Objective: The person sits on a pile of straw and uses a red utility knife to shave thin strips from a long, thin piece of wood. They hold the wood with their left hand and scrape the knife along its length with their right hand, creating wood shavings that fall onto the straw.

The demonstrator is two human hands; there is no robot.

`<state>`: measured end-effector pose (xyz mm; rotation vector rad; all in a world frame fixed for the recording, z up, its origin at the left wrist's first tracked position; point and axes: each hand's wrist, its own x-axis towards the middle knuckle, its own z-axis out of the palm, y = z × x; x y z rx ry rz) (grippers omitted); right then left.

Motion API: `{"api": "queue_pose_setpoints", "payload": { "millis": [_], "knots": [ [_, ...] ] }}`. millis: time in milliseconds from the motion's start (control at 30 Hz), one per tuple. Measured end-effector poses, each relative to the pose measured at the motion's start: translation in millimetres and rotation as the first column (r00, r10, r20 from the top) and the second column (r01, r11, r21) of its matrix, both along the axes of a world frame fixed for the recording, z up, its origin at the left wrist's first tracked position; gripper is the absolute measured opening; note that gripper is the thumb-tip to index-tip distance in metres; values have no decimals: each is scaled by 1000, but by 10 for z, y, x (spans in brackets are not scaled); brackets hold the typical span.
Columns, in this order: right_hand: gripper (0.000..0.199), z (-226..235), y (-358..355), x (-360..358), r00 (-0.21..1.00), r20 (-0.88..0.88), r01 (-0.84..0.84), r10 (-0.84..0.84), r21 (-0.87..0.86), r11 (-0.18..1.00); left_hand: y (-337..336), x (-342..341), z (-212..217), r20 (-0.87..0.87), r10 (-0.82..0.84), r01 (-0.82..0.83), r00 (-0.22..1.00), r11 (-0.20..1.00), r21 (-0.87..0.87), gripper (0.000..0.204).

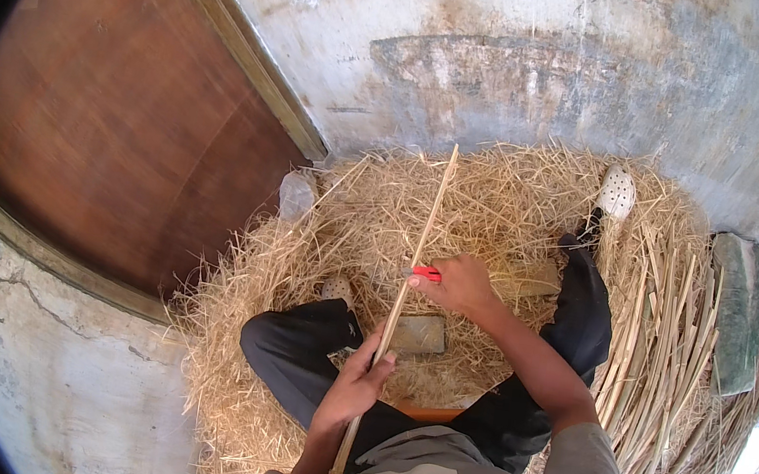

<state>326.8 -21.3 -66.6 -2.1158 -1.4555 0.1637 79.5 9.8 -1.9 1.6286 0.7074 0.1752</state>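
Observation:
A long, pale bamboo strip (433, 208) runs lengthwise in front of me, its far tip toward the wall and its near end beside my body. My left hand (361, 380) is wrapped around its lower part, at my left thigh. Farther up, my right hand (455, 285) grips a red-handled cutter knife (426, 273). The knife's front end meets the strip; the blade itself is too small to make out clearly. Below my right hand, a flat greyish block (419, 334) lies among the shavings, just right of the strip.
Curly straw-coloured shavings (509, 197) surround my bent legs. Many split strips (658, 341) lie at right, beside a greenish slab (736, 313). A white perforated clog (617, 192) is on my right foot. Clear plastic (297, 196) sits near the brown door (137, 109); a stained wall (554, 78) stands ahead.

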Motion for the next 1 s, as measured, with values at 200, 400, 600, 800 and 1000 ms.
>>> {"api": "queue_pose_setpoints", "payload": {
  "millis": [200, 400, 600, 800, 1000],
  "knots": [
    [81, -18, 17, 281, 974, -150, 172, -170, -5, 985, -120, -27, 81, 60, -80, 64, 995, 970, 234, 56],
    [77, 1, 26, 335, 991, -40, 129, -127, 50, 990, -173, -28, 210, 12, -67, 66, 998, 997, 48, 56],
    [75, -103, 14, 359, 985, -26, 167, -169, -73, 983, -150, -63, 186, 23, -105, 102, 994, 988, 118, 56],
    [78, -16, -5, 662, 967, 24, 256, -255, -28, 966, -207, -95, 176, -46, -102, 105, 994, 992, 70, 59],
    [79, -166, 48, 918, 916, -150, 381, -373, 28, 924, -274, -139, 166, -79, -167, 172, 983, 983, 65, 61]
  ]
}}
